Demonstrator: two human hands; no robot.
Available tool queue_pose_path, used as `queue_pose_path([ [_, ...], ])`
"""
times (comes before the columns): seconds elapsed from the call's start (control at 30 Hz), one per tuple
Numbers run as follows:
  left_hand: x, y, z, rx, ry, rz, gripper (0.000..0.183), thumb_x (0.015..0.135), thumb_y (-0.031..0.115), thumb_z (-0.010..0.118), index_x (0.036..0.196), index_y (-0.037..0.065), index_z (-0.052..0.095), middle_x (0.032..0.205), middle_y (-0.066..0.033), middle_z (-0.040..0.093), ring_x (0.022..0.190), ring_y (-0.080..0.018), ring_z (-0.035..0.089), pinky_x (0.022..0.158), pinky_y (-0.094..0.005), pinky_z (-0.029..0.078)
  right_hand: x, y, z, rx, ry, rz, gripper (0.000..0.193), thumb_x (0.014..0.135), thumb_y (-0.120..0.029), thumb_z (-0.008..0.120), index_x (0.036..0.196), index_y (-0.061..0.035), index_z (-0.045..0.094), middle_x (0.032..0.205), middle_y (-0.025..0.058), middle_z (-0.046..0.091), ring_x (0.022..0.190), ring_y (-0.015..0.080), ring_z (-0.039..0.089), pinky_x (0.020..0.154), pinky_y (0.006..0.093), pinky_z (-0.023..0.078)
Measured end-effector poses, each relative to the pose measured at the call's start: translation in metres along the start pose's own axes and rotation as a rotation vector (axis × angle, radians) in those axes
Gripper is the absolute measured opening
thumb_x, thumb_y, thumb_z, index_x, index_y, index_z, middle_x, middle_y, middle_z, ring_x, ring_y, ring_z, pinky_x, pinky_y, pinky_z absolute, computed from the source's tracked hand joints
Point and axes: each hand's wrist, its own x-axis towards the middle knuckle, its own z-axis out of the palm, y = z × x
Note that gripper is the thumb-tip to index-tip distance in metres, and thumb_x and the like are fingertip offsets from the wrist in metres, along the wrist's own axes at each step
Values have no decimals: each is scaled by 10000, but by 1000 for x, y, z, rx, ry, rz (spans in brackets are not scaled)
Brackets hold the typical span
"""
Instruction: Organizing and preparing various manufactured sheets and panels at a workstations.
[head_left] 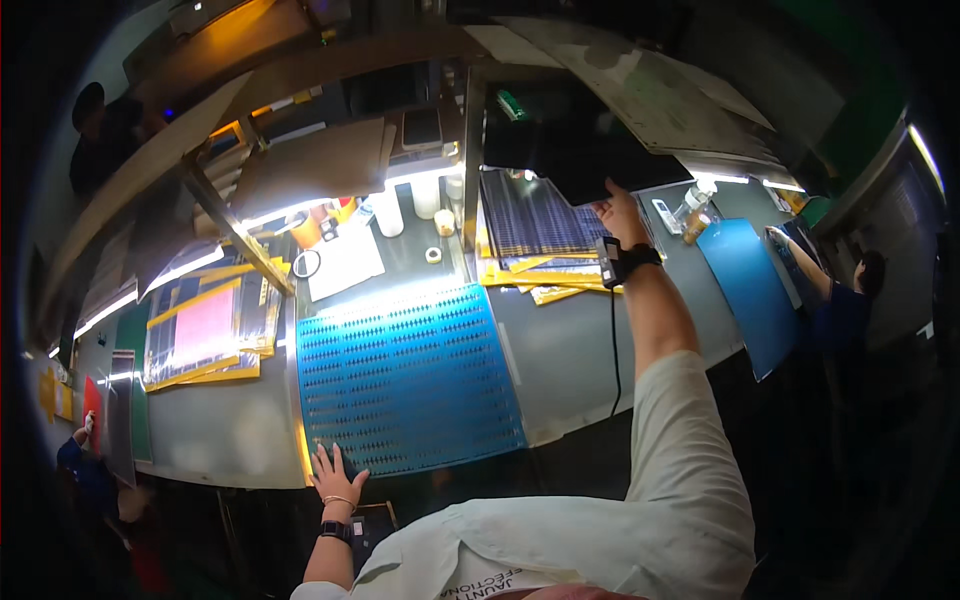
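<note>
Head view: left hand [337, 475] nearest, fingers spread, not grasping, laid at the lower left corner of a blue sheet [410, 385]. Sheet lies flat on the grey table [230, 430], right in front of the person, rows of small dark diamond-like marks across it; yellow strip [304, 455] along its lower left edge. Dark watch [335, 530] on the left wrist.

Right arm reaches out farther; black band [635, 262] with a small device on the wrist, black cable [615, 350] hanging from it. Right hand [620, 215] is at the lower edge of a black panel [580, 140], fingers against it; cannot tell if it grips. Just beside the hand, a stack of yellow-edged dark sheets [545, 270].

Past the blue sheet: white paper [350, 265], tape roll [433, 256], white bottle [388, 212]. Off to the left, another yellow-edged stack with a pink sheet [205, 328].

Farther back, brown board [310, 165] and dark phone-like slab [421, 129] on the shelf; green object [511, 105] over the black panel. Far right, a co-worker's arm [805, 265] near a second blue sheet [750, 285].
</note>
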Motion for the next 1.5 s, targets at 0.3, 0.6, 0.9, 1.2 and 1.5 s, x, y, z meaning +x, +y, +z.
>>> queue_pose_path([
  [0.3,48,107,-68,-500,144,515,699,778,416,599,1302,36,336,1352,-195,307,1266,-339,267,985,-446,297,-127,-22,-98,412,83,-142,283,836,-56,539,1073,86,482,1144,183,510,1055,279,498,948,387,379],
  [0.6,-25,342,-110,-1666,-1473,812,663,883,427,448,1372,90,153,1343,-120,353,1236,-246,349,1007,-389,294,-417,45,-239,233,162,-76,346,848,-99,524,1181,-23,474,1167,114,535,1086,235,507,971,390,370],
  [0.9,-81,380,-68,-1679,-1700,239,206,852,37,533,1057,58,550,1063,-30,576,982,-154,551,851,-298,438,-514,62,-246,292,373,-16,391,838,-78,530,1215,-23,444,1235,104,478,1129,253,463,966,398,363],
  [1.2,-59,372,-38,-1563,-1587,401,201,833,7,539,1031,21,571,1019,-51,594,936,-139,554,849,-261,414,-511,50,-267,134,492,83,395,756,-53,590,1143,-48,510,1112,84,558,1037,235,522,906,401,410],
  [1.5,-56,390,-37,-1574,-1679,395,222,841,58,537,1061,32,546,1047,-61,579,949,-192,548,867,-341,405,-453,-61,-301,-39,710,-357,532,762,-161,654,1203,30,426,1153,152,510,1069,281,489,919,394,395],
])
